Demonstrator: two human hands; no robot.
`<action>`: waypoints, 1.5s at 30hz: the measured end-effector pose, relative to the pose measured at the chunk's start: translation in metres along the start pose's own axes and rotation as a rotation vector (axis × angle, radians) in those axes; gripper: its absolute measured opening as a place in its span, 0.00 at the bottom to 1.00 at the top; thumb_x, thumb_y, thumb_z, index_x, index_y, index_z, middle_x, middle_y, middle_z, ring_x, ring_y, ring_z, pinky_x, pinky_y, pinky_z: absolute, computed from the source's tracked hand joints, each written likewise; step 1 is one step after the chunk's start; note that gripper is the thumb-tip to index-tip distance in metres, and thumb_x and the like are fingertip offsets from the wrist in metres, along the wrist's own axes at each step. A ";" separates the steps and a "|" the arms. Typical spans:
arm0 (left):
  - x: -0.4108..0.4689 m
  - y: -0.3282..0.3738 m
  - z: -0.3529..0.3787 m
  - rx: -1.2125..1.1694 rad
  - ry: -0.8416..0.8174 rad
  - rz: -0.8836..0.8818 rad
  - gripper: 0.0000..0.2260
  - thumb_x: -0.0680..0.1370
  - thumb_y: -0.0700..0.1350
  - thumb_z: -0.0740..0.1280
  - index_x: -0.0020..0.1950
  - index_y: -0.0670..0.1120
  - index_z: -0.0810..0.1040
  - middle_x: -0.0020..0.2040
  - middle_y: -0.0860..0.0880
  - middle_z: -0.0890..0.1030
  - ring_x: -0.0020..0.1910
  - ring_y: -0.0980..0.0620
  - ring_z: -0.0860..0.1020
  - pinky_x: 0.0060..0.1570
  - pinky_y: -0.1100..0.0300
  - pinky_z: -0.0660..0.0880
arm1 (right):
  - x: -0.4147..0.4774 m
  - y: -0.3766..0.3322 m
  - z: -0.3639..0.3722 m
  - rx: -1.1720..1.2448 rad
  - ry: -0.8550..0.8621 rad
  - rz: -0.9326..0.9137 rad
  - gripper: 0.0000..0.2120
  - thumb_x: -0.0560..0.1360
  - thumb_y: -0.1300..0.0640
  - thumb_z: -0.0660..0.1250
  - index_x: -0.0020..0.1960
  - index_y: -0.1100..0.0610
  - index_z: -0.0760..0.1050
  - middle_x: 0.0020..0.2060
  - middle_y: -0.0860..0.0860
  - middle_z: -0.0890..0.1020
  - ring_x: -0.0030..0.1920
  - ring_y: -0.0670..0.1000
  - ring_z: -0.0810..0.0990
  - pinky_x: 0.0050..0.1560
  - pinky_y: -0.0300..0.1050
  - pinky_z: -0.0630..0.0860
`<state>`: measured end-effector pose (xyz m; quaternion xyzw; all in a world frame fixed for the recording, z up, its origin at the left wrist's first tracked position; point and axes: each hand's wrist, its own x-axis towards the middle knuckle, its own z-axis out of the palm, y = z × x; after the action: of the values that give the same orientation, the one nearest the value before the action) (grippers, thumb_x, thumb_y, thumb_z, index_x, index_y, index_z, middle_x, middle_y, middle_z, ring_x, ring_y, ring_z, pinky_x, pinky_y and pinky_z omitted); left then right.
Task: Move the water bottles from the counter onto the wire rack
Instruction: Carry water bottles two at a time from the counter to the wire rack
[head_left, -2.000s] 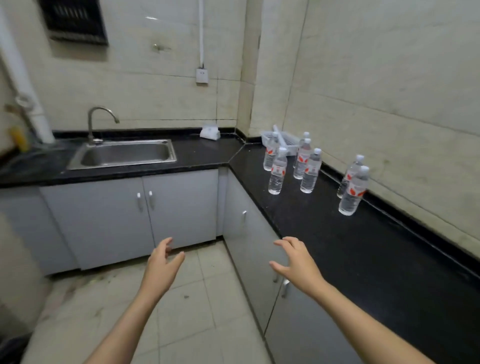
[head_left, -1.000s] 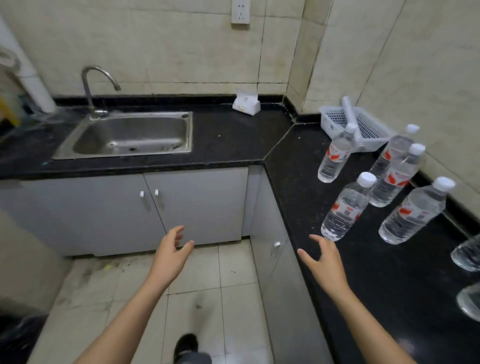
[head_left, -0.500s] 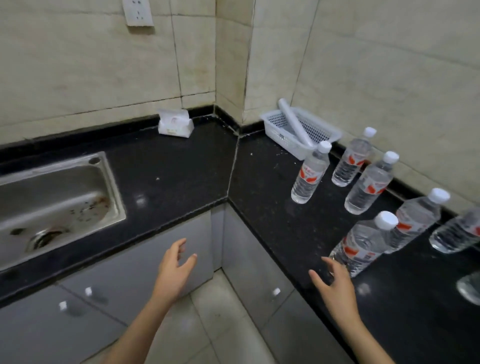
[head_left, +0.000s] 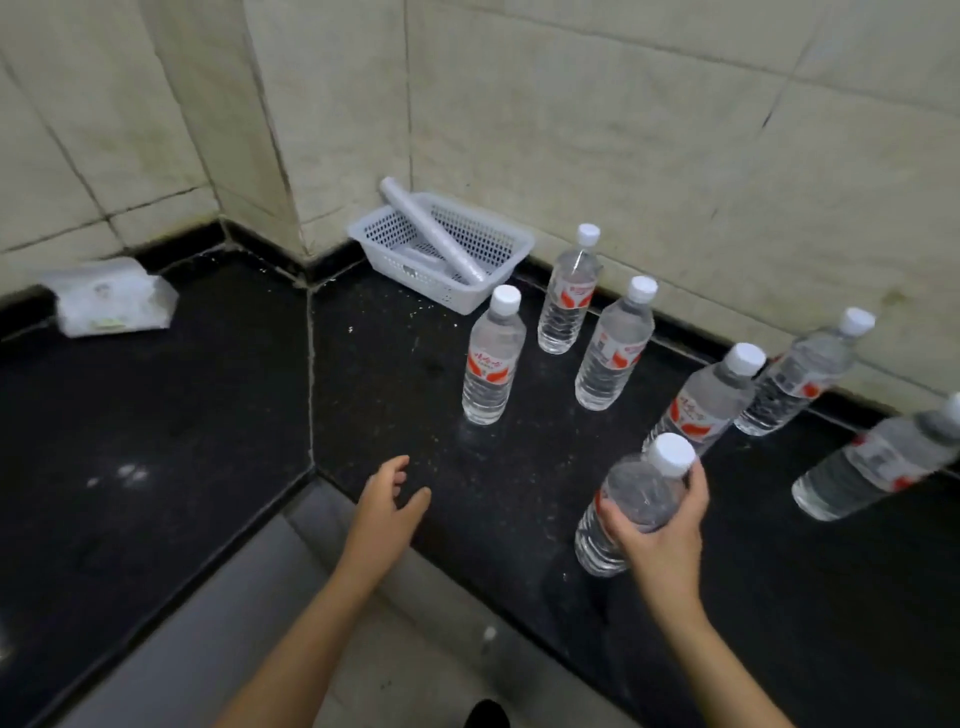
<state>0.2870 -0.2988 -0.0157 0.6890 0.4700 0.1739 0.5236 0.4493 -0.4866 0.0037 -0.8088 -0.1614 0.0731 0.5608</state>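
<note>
Several clear water bottles with white caps and red labels stand on the black counter (head_left: 395, 374). My right hand (head_left: 662, 525) grips the nearest bottle (head_left: 631, 499) around its upper body, fingers curled round it. Behind it stand another bottle (head_left: 701, 402), one at the left (head_left: 491, 361), two near the wall (head_left: 569, 296) (head_left: 615, 351), and two at the right (head_left: 802, 376) (head_left: 878, 460). My left hand (head_left: 387, 506) hovers over the counter edge, fingers relaxed, holding nothing. The wire rack is not in view.
A white plastic basket (head_left: 488, 244) holding a white roll (head_left: 431, 228) sits in the corner against the tiled wall. A tissue pack (head_left: 111, 299) lies on the left counter. Grey cabinet fronts (head_left: 223, 623) run below the counter.
The view has moved closer to the counter corner; the sink has left the frame. My right hand has reached forward and taken hold of the nearest bottle. My left hand stayed open.
</note>
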 end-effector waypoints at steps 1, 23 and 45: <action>0.010 0.008 0.004 0.007 0.001 0.021 0.21 0.75 0.39 0.65 0.67 0.42 0.67 0.59 0.42 0.71 0.54 0.52 0.69 0.55 0.61 0.66 | 0.008 -0.005 0.003 0.030 0.006 0.017 0.43 0.62 0.66 0.76 0.70 0.51 0.57 0.60 0.50 0.72 0.60 0.49 0.72 0.62 0.44 0.67; 0.167 0.101 0.040 -0.018 -0.412 0.348 0.34 0.63 0.41 0.77 0.65 0.51 0.66 0.58 0.51 0.75 0.58 0.52 0.74 0.62 0.54 0.71 | 0.065 -0.019 0.034 0.039 0.126 0.186 0.31 0.63 0.65 0.75 0.56 0.44 0.63 0.46 0.38 0.74 0.47 0.39 0.75 0.51 0.38 0.70; 0.179 0.101 0.025 0.107 -0.578 0.433 0.32 0.63 0.48 0.76 0.64 0.54 0.67 0.58 0.49 0.78 0.58 0.45 0.76 0.61 0.46 0.71 | 0.009 -0.041 0.071 -0.114 0.315 0.202 0.32 0.61 0.66 0.76 0.51 0.38 0.65 0.48 0.39 0.76 0.48 0.35 0.77 0.49 0.26 0.70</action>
<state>0.4415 -0.1659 0.0186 0.8197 0.1543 0.0537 0.5490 0.4291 -0.4075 0.0162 -0.8527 0.0065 -0.0075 0.5222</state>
